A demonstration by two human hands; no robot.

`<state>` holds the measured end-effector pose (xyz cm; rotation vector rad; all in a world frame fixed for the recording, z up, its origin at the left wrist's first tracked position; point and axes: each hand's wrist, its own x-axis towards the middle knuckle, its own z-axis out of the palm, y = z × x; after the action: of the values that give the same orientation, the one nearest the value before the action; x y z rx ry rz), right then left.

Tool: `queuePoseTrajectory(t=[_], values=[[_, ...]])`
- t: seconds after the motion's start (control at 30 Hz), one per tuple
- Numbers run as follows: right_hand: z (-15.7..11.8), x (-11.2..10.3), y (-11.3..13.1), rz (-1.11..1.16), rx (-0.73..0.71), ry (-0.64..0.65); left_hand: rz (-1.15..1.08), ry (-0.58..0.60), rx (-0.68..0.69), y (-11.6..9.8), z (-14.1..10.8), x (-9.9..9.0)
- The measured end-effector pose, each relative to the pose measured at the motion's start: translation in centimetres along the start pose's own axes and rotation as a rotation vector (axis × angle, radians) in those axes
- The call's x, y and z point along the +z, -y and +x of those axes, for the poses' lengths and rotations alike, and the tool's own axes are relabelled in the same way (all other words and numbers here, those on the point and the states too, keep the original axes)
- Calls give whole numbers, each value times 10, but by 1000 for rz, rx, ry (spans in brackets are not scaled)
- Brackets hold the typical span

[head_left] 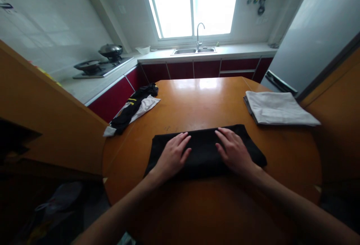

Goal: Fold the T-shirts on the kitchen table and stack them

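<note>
A black folded cloth [206,155], perhaps a garment, lies flat across the near part of the wooden table [197,104]. On its left half rests my left hand [174,153], palm down with the fingers stretched toward the far edge. My right hand [234,148] lies on the right half in the same way, fingers spread and close to that far edge. Both hands touch the cloth without gripping it. Its right end runs out past my right wrist.
A folded white and grey cloth [281,108] lies at the table's right. Crumpled black and white clothes [137,106] sit at the left edge. Beyond stand a counter with a sink [184,51], a stove with a pan [88,65] and a lidded wok [110,50], and a fridge [317,31].
</note>
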<state>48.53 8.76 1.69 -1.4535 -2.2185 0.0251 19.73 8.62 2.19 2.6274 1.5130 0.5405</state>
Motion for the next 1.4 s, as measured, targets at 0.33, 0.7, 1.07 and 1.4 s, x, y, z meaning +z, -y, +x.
queuePoseTrajectory(t=[0.33,0.7,1.07,1.4], values=[[-16,43,18,-93,82,321,128,207,-13,-25,0,47],[-20,36,11,-93,93,294,165,189,20,-40,6,61],[-46,19,-49,-162,282,232,162,226,5,-38,8,58],[-45,2,-56,-194,326,188,127,178,21,-35,7,62]])
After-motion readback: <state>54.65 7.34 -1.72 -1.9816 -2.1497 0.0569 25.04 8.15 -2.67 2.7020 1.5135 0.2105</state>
